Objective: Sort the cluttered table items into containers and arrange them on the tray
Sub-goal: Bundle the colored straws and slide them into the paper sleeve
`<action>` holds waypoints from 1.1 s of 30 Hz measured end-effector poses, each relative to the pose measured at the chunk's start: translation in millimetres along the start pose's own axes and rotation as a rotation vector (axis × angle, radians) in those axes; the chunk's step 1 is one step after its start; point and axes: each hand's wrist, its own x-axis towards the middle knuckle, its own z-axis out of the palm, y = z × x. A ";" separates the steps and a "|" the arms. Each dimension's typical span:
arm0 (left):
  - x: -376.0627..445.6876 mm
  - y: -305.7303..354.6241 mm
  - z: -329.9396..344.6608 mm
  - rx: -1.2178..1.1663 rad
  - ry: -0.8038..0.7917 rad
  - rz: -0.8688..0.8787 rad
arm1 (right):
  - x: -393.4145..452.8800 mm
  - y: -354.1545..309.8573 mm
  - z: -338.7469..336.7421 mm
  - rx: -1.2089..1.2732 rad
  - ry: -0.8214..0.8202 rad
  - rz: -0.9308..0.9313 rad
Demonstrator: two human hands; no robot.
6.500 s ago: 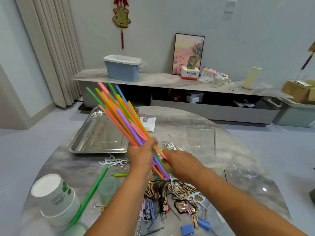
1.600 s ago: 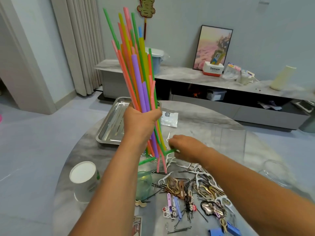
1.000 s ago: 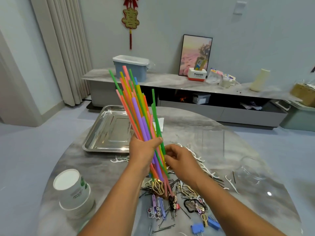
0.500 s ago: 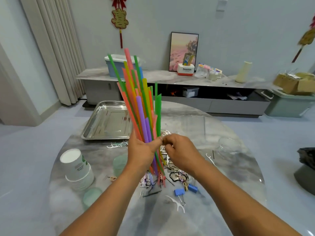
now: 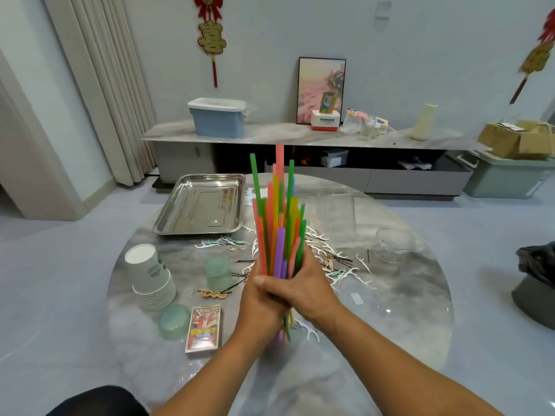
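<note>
Taking the tray (image 5: 168,219) as landmark on the worktop (image 5: 390,295): nearer the person and left of it stands a stack of paper cups (image 5: 150,276), with 2 green cups (image 5: 218,273) and a card box (image 5: 204,327) to the stack's right. Right of these, in front of the tray's right corner, the left hand (image 5: 264,301) and right hand (image 5: 309,291) are both wrapped round the straws (image 5: 279,223), clasped together, the bundle upright and its lower ends hanging just above or touching the worktop; which, I cannot tell. The tops stand uneven, some straws well higher than others. Floss picks (image 5: 345,273) and hairpins lie scattered beyond the hands, between them and the tray. Right of the tray stand a clear box (image 5: 339,211) and, further right, a clear jar (image 5: 393,241), both apparently empty. The step in hand looks like gathering and squaring the straws into 1 bundle. Next, I judge, the bundle should go into 1 of the clear containers, probably the tall box: that calls for keeping the grip tight so no straw slips, lifting clear of the picks, and lowering the ends in together.
</note>
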 end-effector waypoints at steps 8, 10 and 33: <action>-28.2 -28.7 -24.2 -0.051 -0.028 -0.232 | -29.1 36.9 15.9 -0.051 0.076 0.080; -30.6 -34.5 -23.7 -0.076 -0.004 -0.244 | -30.9 40.2 20.1 -0.034 0.107 0.105; -6.7 -31.9 -32.2 0.464 -0.255 -0.140 | 17.9 18.5 15.1 0.104 0.403 0.021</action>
